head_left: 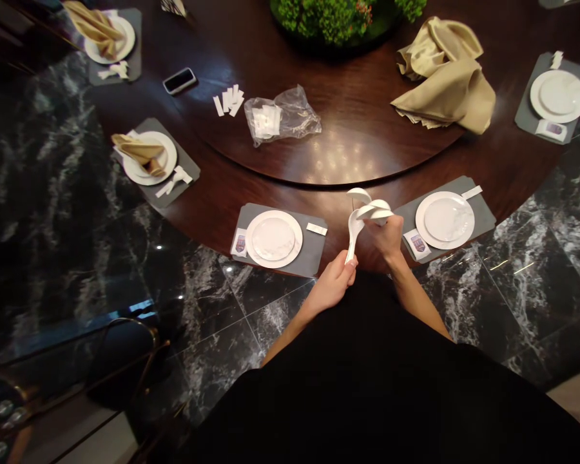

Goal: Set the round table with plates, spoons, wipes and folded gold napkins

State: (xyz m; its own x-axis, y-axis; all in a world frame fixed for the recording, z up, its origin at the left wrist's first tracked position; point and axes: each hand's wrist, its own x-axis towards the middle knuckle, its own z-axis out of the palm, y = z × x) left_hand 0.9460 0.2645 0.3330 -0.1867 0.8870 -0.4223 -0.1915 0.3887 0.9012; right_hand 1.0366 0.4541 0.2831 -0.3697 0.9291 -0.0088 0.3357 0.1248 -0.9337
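Note:
Between two place settings, my hands are close together over the table's near edge. My left hand (336, 279) is closed on the handle of a white soup spoon (354, 227), its bowl pointing up. In my right hand (389, 237) is a small bunch of white soup spoons (373, 209), their bowls overlapping; the fingers hide the handles. The bowls from both hands meet or overlap in view. To the left lies a white plate stack (273, 238) on a grey placemat (314, 253); to the right is another plate stack (445, 220) on its own placemat (481, 209).
A round wooden turntable (367, 151) carries a clear plastic bag (294, 116) with white pieces, loose white rests (229, 100), gold napkins (449, 90) and a plant centrepiece (328, 19). A phone (179, 80) lies at left. Settings with folded napkins (142, 151) stand further left.

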